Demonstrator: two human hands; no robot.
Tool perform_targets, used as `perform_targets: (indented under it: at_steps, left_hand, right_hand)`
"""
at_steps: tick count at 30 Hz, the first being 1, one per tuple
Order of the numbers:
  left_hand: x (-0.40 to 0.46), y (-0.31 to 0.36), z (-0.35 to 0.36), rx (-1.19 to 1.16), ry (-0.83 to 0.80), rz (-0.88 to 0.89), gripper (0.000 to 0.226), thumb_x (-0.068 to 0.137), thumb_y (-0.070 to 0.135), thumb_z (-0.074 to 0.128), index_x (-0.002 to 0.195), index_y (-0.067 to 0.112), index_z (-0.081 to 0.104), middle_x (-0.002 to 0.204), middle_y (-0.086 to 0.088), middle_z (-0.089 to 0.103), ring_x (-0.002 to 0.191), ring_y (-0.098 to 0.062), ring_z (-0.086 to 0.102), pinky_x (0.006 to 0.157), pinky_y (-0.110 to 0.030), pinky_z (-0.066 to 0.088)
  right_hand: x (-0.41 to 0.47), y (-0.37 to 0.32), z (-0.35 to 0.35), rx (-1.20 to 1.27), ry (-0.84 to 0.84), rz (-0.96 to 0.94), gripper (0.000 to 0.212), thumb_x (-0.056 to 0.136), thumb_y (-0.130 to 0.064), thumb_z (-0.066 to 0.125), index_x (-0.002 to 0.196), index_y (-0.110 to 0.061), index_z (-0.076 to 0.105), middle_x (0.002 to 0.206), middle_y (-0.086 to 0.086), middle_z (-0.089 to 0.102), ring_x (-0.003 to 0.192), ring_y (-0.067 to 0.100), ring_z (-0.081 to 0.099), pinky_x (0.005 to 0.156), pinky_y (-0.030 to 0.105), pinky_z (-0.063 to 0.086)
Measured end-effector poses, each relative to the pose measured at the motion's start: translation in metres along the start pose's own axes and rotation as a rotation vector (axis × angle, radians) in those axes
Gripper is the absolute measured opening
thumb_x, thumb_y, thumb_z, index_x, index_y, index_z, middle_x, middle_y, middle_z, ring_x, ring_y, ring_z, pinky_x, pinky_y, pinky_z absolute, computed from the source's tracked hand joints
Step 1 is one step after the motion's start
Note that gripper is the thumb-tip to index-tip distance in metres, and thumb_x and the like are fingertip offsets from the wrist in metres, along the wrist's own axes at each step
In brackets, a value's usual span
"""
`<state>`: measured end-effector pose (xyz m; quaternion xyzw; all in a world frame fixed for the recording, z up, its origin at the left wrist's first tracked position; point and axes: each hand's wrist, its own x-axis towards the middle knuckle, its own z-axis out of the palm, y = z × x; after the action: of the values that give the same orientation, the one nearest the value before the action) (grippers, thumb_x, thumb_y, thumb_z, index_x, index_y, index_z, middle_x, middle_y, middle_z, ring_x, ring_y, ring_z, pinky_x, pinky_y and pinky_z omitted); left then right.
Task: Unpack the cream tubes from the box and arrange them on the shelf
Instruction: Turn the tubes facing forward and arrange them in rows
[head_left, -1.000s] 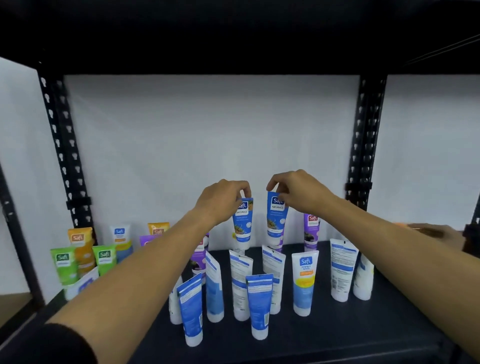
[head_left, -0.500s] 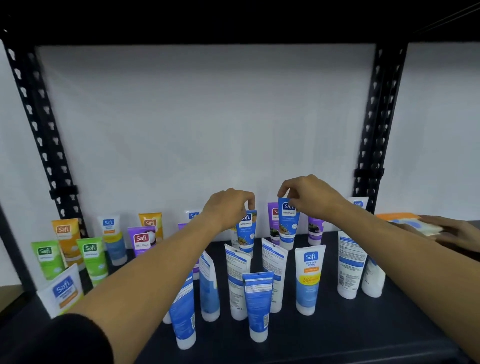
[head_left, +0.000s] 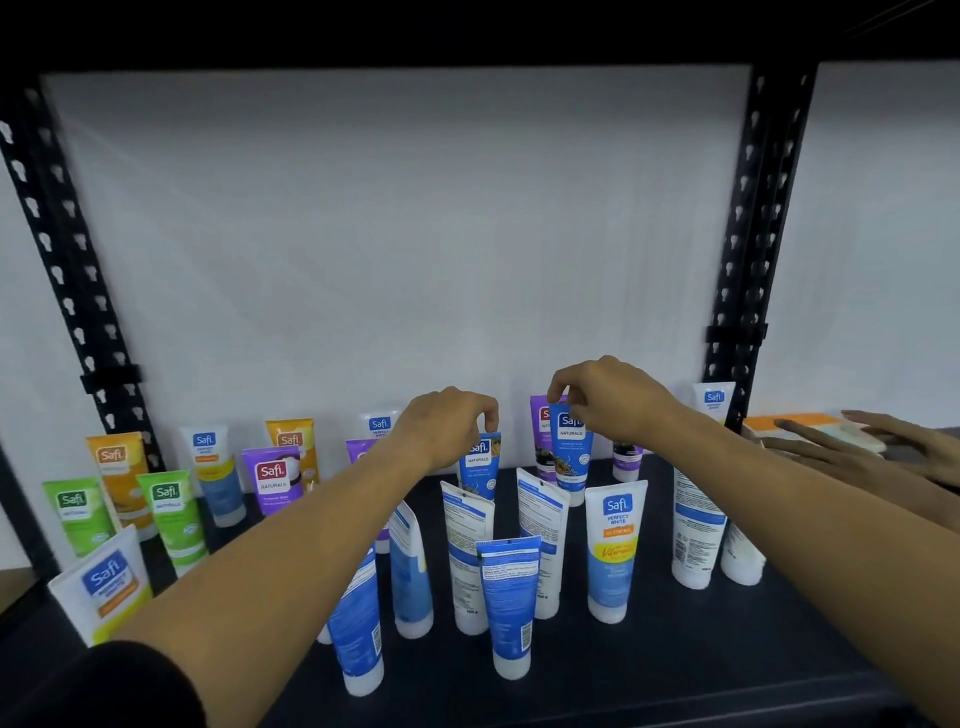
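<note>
Two blue Safi Naturals cream tubes stand cap-down at the middle back of the dark shelf. My left hand pinches the top edge of the left blue tube. My right hand pinches the top of the right blue tube, which stands a little higher and further right. Several white-and-blue tubes stand in front, among them one blue tube closest to me. Purple tubes show behind my right hand.
Green, orange and purple tubes line the left back. A white tube leans at the front left. Another person's hands rest on an orange-and-white box at the right. Black perforated uprights flank the bay.
Both my hands have come down with the two blue tubes toward the shelf surface. The camera tilted down a little. The other person's hands have reached further in at the right.
</note>
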<state>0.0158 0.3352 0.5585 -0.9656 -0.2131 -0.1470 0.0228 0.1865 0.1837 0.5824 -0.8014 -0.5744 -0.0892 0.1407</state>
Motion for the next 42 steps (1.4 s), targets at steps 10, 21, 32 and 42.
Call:
perform_targets:
  at_steps: [10, 21, 32, 42]
  left_hand:
    - [-0.001, -0.009, 0.013, 0.011, -0.018, -0.018, 0.016, 0.093, 0.024, 0.060, 0.109, 0.026, 0.059, 0.116, -0.004, 0.068, 0.100, -0.019, 0.064, 0.075, -0.029, 0.051]
    - [0.007, -0.020, 0.010, -0.042, -0.132, -0.010, 0.014, 0.092, 0.024, 0.063, 0.104, 0.028, 0.058, 0.116, -0.001, 0.067, 0.105, -0.018, 0.061, 0.072, -0.029, 0.047]
    - [0.009, -0.019, 0.009, -0.005, -0.164, 0.021, 0.015, 0.092, 0.023, 0.064, 0.101, 0.027, 0.053, 0.122, -0.001, 0.064, 0.112, -0.021, 0.060, 0.070, -0.027, 0.047]
    - [0.007, -0.016, 0.010, -0.006, -0.153, 0.006, 0.012, 0.094, 0.022, 0.061, 0.102, 0.027, 0.054, 0.121, -0.003, 0.065, 0.108, -0.020, 0.060, 0.079, -0.033, 0.054]
  right_hand:
    - [0.002, 0.012, 0.012, -0.033, -0.005, 0.023, 0.025, 0.089, -0.019, 0.069, 0.113, -0.024, 0.063, 0.115, 0.000, 0.069, 0.099, 0.014, 0.062, 0.079, 0.034, 0.058]
    - [0.012, 0.011, 0.025, 0.089, -0.070, 0.055, 0.014, 0.089, -0.012, 0.069, 0.101, -0.019, 0.064, 0.114, 0.003, 0.068, 0.108, 0.018, 0.063, 0.082, 0.037, 0.059]
    - [0.011, 0.013, 0.032, 0.087, -0.114, 0.054, 0.018, 0.086, -0.009, 0.072, 0.095, -0.022, 0.063, 0.118, 0.004, 0.068, 0.110, 0.019, 0.063, 0.087, 0.037, 0.058]
    - [0.013, 0.016, 0.031, 0.117, -0.109, 0.059, 0.017, 0.086, -0.009, 0.071, 0.102, -0.016, 0.068, 0.116, 0.005, 0.069, 0.110, 0.019, 0.063, 0.088, 0.039, 0.058]
